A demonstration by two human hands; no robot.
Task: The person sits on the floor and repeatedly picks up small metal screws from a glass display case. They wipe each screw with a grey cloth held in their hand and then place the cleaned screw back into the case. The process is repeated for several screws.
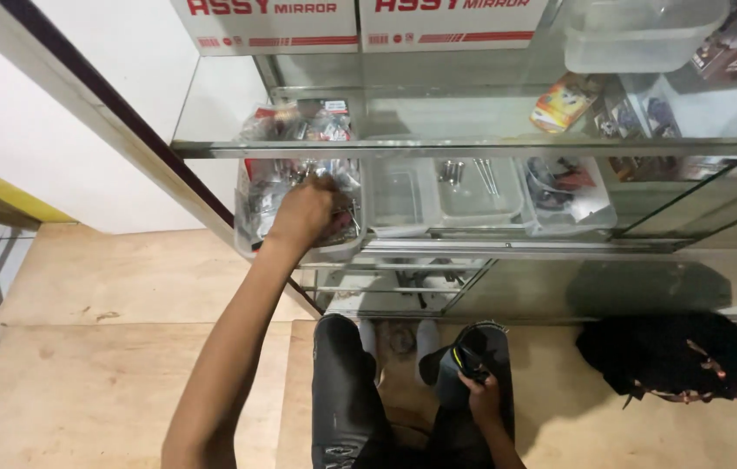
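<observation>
Filling the view ahead of both hands, a glass cabinet [490, 148] is seen, with shelves at several heights. Below the hands a wooden floor [116, 347] is spread, and the person's dark trousers [342, 391] are seen between the arms. To the right of the right hand, well apart from it, a black bag [668, 356] is laid on the floor. On the shelf level with the left hand, clear trays [472, 195] are lined up to the right of it, some with small metal parts inside. The left hand [303, 213] is reached into the leftmost bin [251, 226], which is packed with small bagged parts [264, 187]; the fingers are curled down among them, but whether anything is grasped cannot be told. The right hand [483, 395] is held low, near the lap, well apart from the bin, and is closed around a dark part [468, 360] with a rounded shell.
</observation>
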